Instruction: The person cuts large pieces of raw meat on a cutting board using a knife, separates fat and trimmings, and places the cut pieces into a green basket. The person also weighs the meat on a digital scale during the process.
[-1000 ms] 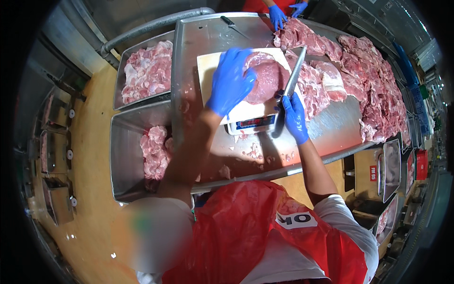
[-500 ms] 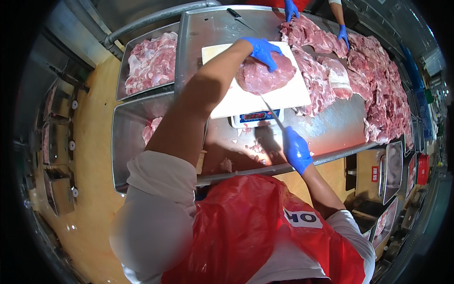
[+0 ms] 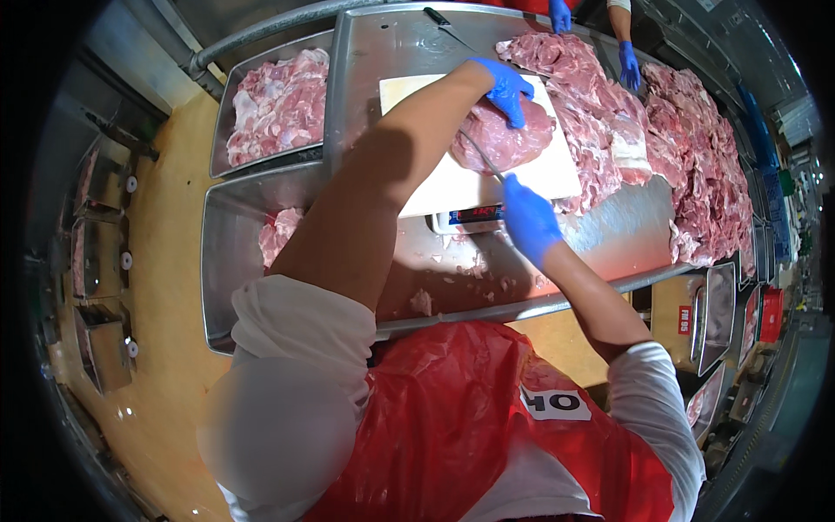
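Note:
My blue-gloved left hand (image 3: 509, 91) reaches over the top of a round pink piece of meat (image 3: 531, 143), gripping it with bent fingers. The meat lies on a white cutting board (image 3: 548, 178) resting on a white scale (image 3: 448, 224) with a red display. My right hand (image 3: 529, 217), blurred and also gloved, is closed around a knife (image 3: 487, 157), its blade slanting up to the meat's left part; the tip is hard to make out. A second knife (image 3: 438, 19) with a dark handle lies at the back of the steel table (image 3: 609, 239).
Piles of raw meat (image 3: 700, 165) cover the table's right and back. Steel bins of meat (image 3: 274, 109) (image 3: 278, 239) stand at left, trolleys (image 3: 104, 261) beyond. A co-worker's gloved hands (image 3: 628, 63) (image 3: 559, 16) are at the back. More containers (image 3: 713, 313) stand at right.
My left hand moved right onto the meat. My right hand dropped with the knife, then rose again, bringing the blade low against the meat. The co-worker's hands shifted apart.

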### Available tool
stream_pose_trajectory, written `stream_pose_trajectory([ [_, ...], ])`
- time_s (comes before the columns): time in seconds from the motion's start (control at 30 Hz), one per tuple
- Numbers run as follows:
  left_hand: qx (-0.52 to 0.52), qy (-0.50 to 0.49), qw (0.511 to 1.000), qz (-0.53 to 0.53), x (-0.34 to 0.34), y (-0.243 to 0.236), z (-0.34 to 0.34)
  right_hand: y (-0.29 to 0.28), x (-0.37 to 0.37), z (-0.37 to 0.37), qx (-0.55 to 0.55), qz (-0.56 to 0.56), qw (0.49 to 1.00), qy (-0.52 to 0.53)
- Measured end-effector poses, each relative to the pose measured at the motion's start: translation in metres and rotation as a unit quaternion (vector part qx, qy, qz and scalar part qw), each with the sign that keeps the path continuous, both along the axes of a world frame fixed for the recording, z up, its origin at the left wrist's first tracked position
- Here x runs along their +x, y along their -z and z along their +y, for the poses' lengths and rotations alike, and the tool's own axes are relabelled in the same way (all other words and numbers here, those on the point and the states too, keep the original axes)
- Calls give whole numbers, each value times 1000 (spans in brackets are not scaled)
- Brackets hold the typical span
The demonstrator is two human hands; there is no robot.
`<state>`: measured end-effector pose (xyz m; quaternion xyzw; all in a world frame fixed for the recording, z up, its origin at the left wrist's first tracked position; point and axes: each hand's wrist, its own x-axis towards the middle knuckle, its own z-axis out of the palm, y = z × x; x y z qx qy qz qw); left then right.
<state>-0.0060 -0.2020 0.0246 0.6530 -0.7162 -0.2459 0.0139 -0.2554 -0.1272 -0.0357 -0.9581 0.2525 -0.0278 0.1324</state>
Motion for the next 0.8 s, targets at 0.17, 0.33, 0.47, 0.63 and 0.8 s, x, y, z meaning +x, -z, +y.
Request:
stream_pose_trajectory([
  [0.17, -25, -32, 998, 41, 5, 4, 14, -2, -4, 1, 63, 63, 995, 44],
  [0.33, 3, -11, 1000, -18, -11, -7, 2, 6, 77, -10, 9, 8, 999, 34],
  [0.47, 12, 1, 1000, -6, -7, -8, 8, 21, 7, -5, -16, 60, 998, -9],
  [0.63, -78, -34, 996, 36, -7, 1, 21, -7, -95, -20, -71, 207, 975, -26],
  [0.8, -477, -253, 763, 355, 20, 57, 106, -38, -83, 4, -22, 84, 996, -3],
])
